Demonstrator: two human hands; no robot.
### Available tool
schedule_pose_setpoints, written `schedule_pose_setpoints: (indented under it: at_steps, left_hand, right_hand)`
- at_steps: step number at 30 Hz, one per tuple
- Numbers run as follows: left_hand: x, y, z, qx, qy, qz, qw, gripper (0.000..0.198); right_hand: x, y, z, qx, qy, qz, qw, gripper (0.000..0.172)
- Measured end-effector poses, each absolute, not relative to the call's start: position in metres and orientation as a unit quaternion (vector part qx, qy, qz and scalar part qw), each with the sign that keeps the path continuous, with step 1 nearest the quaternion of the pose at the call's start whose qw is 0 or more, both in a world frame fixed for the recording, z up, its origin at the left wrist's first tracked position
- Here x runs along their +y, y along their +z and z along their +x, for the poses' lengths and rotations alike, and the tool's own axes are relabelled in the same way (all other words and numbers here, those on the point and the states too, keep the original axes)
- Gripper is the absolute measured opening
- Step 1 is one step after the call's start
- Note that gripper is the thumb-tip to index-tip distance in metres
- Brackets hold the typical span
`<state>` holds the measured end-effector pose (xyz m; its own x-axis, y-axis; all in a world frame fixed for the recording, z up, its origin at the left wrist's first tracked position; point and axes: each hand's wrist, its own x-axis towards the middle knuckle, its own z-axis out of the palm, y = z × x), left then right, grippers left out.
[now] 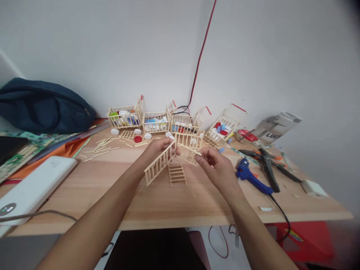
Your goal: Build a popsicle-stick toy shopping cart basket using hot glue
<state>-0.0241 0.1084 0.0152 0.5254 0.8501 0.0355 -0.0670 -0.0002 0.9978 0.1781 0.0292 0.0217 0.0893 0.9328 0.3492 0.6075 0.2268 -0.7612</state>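
Since the left hand (159,147) is pinching it by its far end, the slatted wooden panel (160,164) sits tilted above the middle of the counter (213,210), long axis running from far right down to near left, like a mini ladder of thin squared sticks. Right hand (218,165) has a thin stick (192,150) between thumb and fingers, pointing roughly left-right; can't tell if it's joined to the latticework behind. Just right of the panel's near end is a smaller ladder piece (177,174), rails running near-far, rungs crosswise. Counter's pale, grainy wood. Loose sticks (102,149) are scattered far left, and slatted carts (139,117) filled with colourful bits line the far side. Over right: a smooth blue glue gun (250,176) beside dark-handled pliers (268,170).
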Motion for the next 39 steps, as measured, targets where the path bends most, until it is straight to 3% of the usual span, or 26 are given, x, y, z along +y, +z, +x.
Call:
schedule_pose_setpoints:
  at_steps: [26, 39]
  left_hand:
    - [0.102, 0.029, -0.028, 0.351, 0.361, 0.612, 0.61, 0.023]
    - [0.113, 0.014, -0.028, 0.345, 0.355, 0.549, 0.674, 0.021]
  right_hand:
    - [0.028, 0.021, 0.176, -0.642, 0.209, -0.575, 0.462, 0.016]
    - [0.031, 0.019, 0.174, -0.639, 0.227, -0.576, 0.456, 0.013]
